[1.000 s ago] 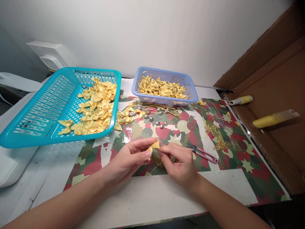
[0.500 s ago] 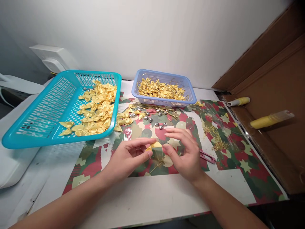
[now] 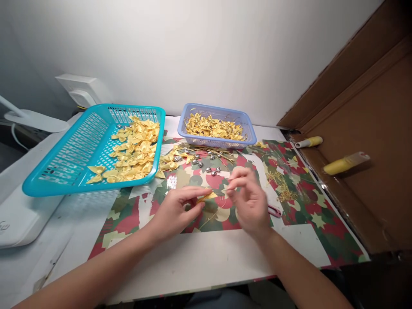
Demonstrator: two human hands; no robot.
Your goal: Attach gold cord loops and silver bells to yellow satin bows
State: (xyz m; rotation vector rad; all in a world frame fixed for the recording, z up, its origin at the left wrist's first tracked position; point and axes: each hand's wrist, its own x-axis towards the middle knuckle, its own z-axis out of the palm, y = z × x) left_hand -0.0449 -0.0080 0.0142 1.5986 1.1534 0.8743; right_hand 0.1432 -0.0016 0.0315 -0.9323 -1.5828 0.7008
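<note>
My left hand pinches a yellow ribbon bow between thumb and fingers, low over the patterned sheet. To its right, my right hand is slightly blurred, its thumb and fingertips closed on what looks like the end of a thin gold cord. Part of this cord hangs below the bow and reaches down toward the sheet. Beyond the hands lie small silver bells and a bundle of gold cords. A pink-handled tool is partly hidden behind my right hand.
A turquoise basket of yellow bows stands at the left. Against the wall sits a blue-purple basket holding bows with cords. Gold clippings are scattered at the right. Two yellow-wrapped tubes stick out from a cardboard panel.
My right hand has closed its fingers into a pinch and pulled slightly away from the bow. The left hand keeps its hold. The whole view has shifted a little.
</note>
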